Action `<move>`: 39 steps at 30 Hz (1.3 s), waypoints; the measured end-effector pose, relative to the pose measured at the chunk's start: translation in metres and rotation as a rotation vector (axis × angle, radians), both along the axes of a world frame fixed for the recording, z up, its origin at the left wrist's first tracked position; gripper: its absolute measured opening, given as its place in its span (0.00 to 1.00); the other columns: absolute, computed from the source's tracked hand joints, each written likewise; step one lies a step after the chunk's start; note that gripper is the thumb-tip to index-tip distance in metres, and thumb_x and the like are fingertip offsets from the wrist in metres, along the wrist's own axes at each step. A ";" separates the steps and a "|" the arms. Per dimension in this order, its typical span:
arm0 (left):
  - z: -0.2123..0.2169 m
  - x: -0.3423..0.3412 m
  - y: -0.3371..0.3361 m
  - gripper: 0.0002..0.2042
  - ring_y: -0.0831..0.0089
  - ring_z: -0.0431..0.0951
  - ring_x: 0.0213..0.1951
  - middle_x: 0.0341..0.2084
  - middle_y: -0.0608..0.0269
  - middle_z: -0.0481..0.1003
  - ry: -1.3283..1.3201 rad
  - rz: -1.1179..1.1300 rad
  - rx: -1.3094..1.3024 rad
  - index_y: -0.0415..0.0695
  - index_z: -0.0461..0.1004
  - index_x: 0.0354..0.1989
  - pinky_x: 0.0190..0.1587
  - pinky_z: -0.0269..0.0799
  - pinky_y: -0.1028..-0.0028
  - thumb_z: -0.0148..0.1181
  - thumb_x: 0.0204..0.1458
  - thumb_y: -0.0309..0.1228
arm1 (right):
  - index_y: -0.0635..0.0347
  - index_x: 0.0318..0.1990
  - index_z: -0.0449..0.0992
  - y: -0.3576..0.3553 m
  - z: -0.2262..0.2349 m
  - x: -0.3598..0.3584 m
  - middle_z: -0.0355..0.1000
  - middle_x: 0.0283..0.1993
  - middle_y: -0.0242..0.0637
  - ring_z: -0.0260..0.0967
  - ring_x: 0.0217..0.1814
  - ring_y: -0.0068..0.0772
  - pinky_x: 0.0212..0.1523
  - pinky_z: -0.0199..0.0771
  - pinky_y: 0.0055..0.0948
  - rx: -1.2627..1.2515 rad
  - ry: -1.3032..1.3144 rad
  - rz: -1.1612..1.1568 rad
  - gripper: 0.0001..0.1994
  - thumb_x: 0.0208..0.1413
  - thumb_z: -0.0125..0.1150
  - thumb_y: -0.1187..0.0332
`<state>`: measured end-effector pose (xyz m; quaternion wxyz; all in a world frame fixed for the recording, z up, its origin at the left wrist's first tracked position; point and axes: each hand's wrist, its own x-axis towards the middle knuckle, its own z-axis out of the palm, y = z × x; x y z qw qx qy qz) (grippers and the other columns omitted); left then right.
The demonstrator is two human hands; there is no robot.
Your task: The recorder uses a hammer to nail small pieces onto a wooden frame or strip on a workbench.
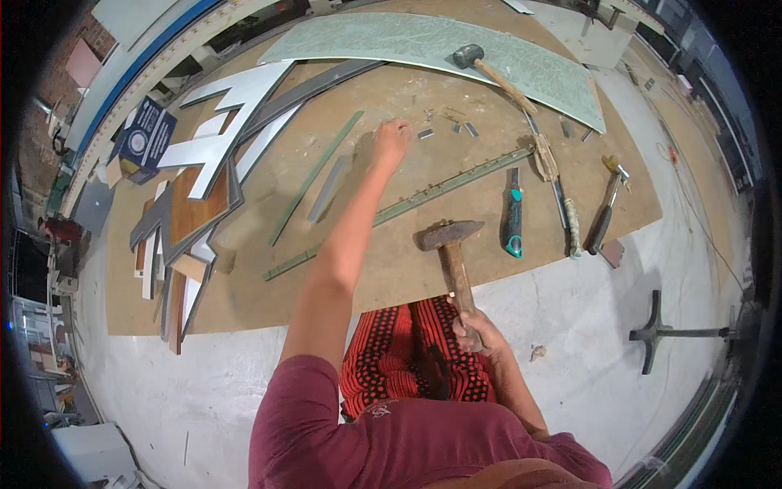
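Observation:
My right hand (479,330) is wrapped round the wooden handle of a hammer (458,269), held at the table's near edge with its steel head over the tabletop. My left arm stretches across the table. At its end, my left hand (392,138) has its fingers curled together; whatever they hold, if anything, is too small to tell. Beside that hand lie several small dark pieces (425,134) and wood scraps. A long green strip (440,188) with small bits along it runs diagonally under my left forearm. A thinner green strip (314,181) and a short grey strip (328,189) lie left of the arm.
On the right are a teal utility knife (513,216), a long bar with wrapped parts (547,159) and a black-handled hammer (604,216). A mallet (489,69) rests partly on a pale green panel (407,37). Cut white boards (244,94) and a blue box (147,138) lie left.

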<state>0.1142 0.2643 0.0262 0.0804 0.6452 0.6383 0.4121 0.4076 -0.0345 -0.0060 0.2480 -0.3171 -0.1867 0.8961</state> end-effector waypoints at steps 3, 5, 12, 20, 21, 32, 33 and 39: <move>-0.019 0.024 0.048 0.10 0.52 0.76 0.40 0.35 0.48 0.76 0.059 0.103 -0.108 0.43 0.78 0.37 0.46 0.71 0.59 0.55 0.51 0.32 | 0.55 0.62 0.59 0.001 0.003 -0.001 0.60 0.24 0.28 0.58 0.15 0.21 0.15 0.61 0.19 0.064 -0.141 -0.023 0.27 0.57 0.56 0.57; -0.019 0.045 0.072 0.10 0.53 0.75 0.42 0.36 0.48 0.75 0.051 0.122 -0.174 0.44 0.78 0.38 0.47 0.70 0.60 0.55 0.51 0.32 | 0.55 0.62 0.59 0.000 0.001 0.001 0.61 0.24 0.29 0.58 0.15 0.22 0.15 0.62 0.20 0.064 -0.173 -0.049 0.28 0.57 0.57 0.57; -0.054 0.043 0.130 0.08 0.51 0.76 0.40 0.36 0.47 0.76 0.186 0.166 -0.105 0.43 0.79 0.31 0.44 0.71 0.58 0.57 0.48 0.32 | 0.53 0.65 0.53 0.004 0.004 0.002 0.62 0.29 0.32 0.61 0.21 0.24 0.21 0.65 0.23 -0.003 -0.172 -0.017 0.29 0.58 0.56 0.62; -0.034 -0.009 0.084 0.13 0.52 0.76 0.42 0.36 0.42 0.75 -0.222 0.058 -0.090 0.36 0.74 0.41 0.45 0.71 0.61 0.50 0.54 0.33 | 0.55 0.64 0.56 0.004 -0.012 -0.007 0.63 0.27 0.31 0.62 0.21 0.23 0.22 0.67 0.22 0.075 -0.187 0.060 0.32 0.54 0.60 0.57; -0.024 -0.010 0.064 0.14 0.55 0.77 0.41 0.36 0.45 0.76 -0.245 -0.023 -0.058 0.36 0.73 0.41 0.44 0.71 0.64 0.51 0.55 0.35 | 0.56 0.63 0.56 0.001 -0.025 -0.003 0.64 0.27 0.30 0.63 0.21 0.22 0.21 0.67 0.22 0.092 -0.212 0.028 0.32 0.54 0.61 0.56; 0.051 -0.146 -0.288 0.15 0.80 0.72 0.30 0.30 0.65 0.76 -0.820 0.268 -0.235 0.35 0.74 0.44 0.36 0.67 0.80 0.58 0.55 0.34 | 0.62 0.62 0.57 0.013 -0.021 -0.005 0.62 0.27 0.32 0.62 0.15 0.23 0.14 0.67 0.20 0.214 -0.080 -0.016 0.33 0.53 0.59 0.57; 0.043 -0.151 -0.303 0.14 0.80 0.73 0.29 0.28 0.66 0.76 -0.774 0.340 -0.230 0.36 0.75 0.43 0.35 0.67 0.79 0.59 0.54 0.34 | 0.62 0.62 0.57 0.012 -0.023 -0.004 0.62 0.27 0.32 0.61 0.15 0.23 0.15 0.66 0.21 0.210 -0.085 -0.014 0.32 0.53 0.58 0.58; -0.006 -0.135 -0.304 0.11 0.75 0.76 0.27 0.24 0.62 0.78 -0.476 0.482 -0.215 0.37 0.79 0.35 0.31 0.69 0.75 0.62 0.50 0.33 | 0.62 0.62 0.58 0.008 -0.019 -0.005 0.62 0.27 0.31 0.62 0.16 0.23 0.16 0.66 0.22 0.277 -0.148 -0.004 0.30 0.55 0.57 0.58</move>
